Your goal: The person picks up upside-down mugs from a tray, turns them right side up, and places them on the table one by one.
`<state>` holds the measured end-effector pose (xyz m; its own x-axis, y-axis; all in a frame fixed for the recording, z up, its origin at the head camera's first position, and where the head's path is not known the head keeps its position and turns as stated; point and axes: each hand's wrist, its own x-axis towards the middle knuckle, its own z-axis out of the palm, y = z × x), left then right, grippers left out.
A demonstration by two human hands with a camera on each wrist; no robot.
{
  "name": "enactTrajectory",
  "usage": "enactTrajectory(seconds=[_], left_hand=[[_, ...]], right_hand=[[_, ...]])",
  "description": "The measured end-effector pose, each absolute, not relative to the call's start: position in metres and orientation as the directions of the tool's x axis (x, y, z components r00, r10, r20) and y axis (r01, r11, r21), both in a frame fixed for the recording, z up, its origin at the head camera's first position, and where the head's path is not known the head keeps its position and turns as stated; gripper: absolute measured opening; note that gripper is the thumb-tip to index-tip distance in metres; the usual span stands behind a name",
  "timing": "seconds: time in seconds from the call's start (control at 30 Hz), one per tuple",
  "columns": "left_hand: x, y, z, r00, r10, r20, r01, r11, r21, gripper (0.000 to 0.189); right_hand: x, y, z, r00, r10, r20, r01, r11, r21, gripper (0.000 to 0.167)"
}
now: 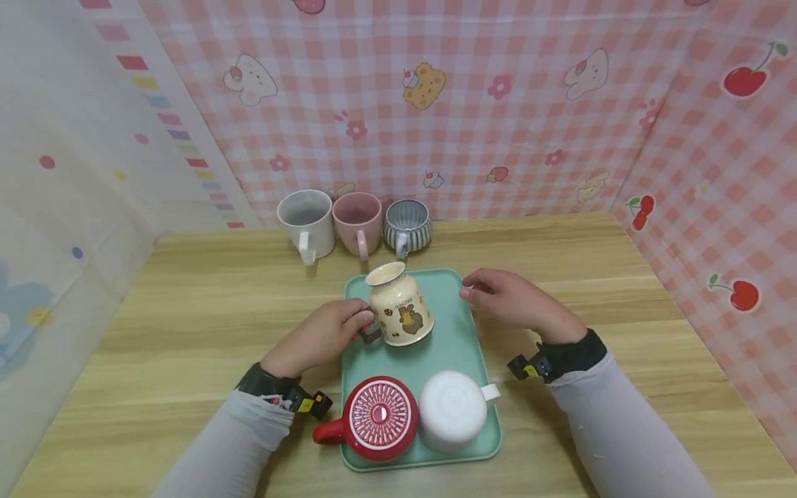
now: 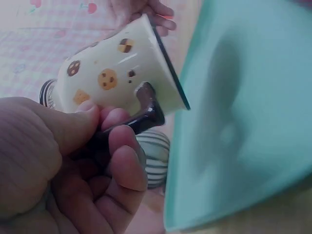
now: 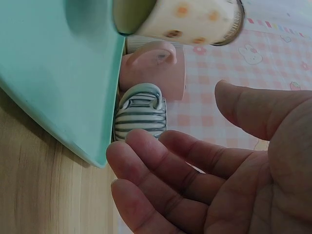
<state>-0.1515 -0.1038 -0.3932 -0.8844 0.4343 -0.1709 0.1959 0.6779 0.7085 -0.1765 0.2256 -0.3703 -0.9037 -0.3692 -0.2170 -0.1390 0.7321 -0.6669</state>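
Note:
My left hand (image 1: 330, 332) pinches the dark brown handle (image 2: 146, 109) of a cream mug (image 1: 405, 311) with a bear and cookie print. The mug is upright with a slight tilt, its mouth facing up, and it hangs above the green tray (image 1: 454, 332); its shadow falls on the tray in the left wrist view. My right hand (image 1: 517, 297) hovers at the tray's right edge with relaxed fingers, holding nothing. On the near half of the tray, a red mug (image 1: 381, 418) and a white mug (image 1: 453, 409) stand upside down side by side.
Behind the tray a white mug (image 1: 308, 221), a pink mug (image 1: 358, 221) and a striped grey cup (image 1: 407, 225) stand upright in a row, handles toward me. A pink checked cloth (image 1: 473, 138) hangs behind the wooden table (image 1: 560, 249).

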Motion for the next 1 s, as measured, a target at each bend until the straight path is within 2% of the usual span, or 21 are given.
enactTrajectory(seconds=[0.3,0.47,0.77,0.9,1.0], left_hand=[[-0.156,-0.092,-0.370,-0.900,0.411,-0.146,0.129,0.570,0.811,0.028],[-0.159,-0.083,-0.361,-0.913,0.381,-0.146,0.043,0.447,0.894,0.031],[-0.166,-0.063,-0.345,-0.915,0.353,-0.198,-0.178,0.087,0.980,0.027],[-0.167,-0.053,-0.339,-0.899,0.382,-0.214,-0.285,-0.141,0.948,0.023],[-0.167,-0.046,-0.337,-0.890,0.399,-0.221,-0.339,-0.256,0.905,0.021]], right_hand=[[-0.177,0.222,-0.372,-0.898,-0.376,-0.230,-0.140,0.737,-0.661,0.047],[-0.176,0.221,-0.372,-0.900,-0.373,-0.225,-0.144,0.743,-0.654,0.044],[-0.177,0.220,-0.373,-0.897,-0.386,-0.215,-0.157,0.733,-0.662,0.044],[-0.175,0.219,-0.372,-0.896,-0.392,-0.207,-0.168,0.732,-0.660,0.042],[-0.174,0.217,-0.371,-0.896,-0.396,-0.202,-0.171,0.726,-0.666,0.042]])
